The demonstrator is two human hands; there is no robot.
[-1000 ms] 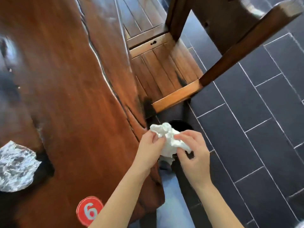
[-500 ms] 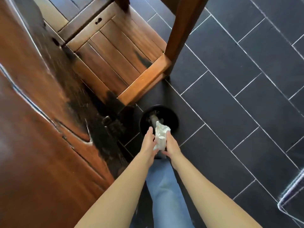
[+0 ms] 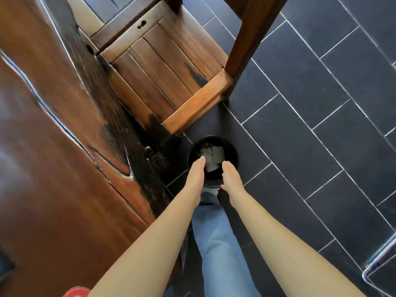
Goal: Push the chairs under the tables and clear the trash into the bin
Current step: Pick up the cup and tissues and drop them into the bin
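Where half a second ago both hands pinched the white paper wad between them above the bin, the paper wad (image 3: 211, 156) now lies inside the bin (image 3: 234, 154), on other pale scraps at the bottom. Left hand (image 3: 196, 174) and right hand (image 3: 230, 176) now hold nothing: fingers straight and relaxed, palms turned toward each other, a gap between the two hands. Both sit over the near rim of the bin at frame centre, fingertips pointing down into it; can't tell if they touch the rim.

The bin is round and black, standing on the dark tiled floor (image 3: 321, 103), just below the front corner of the wooden chair (image 3: 162, 78) and beside the table (image 3: 53, 168) edge. The chair is in the upper middle of the frame, seat partly under the table edge, much as in the earlier frame. The table fills the left side. A second ago the hands were up at the table edge with a foil ball on the table; that foil is out of frame now.

A jeans leg (image 3: 218, 243) shows between the forearms, a red marker (image 3: 76, 292) is cut off at the bottom left edge
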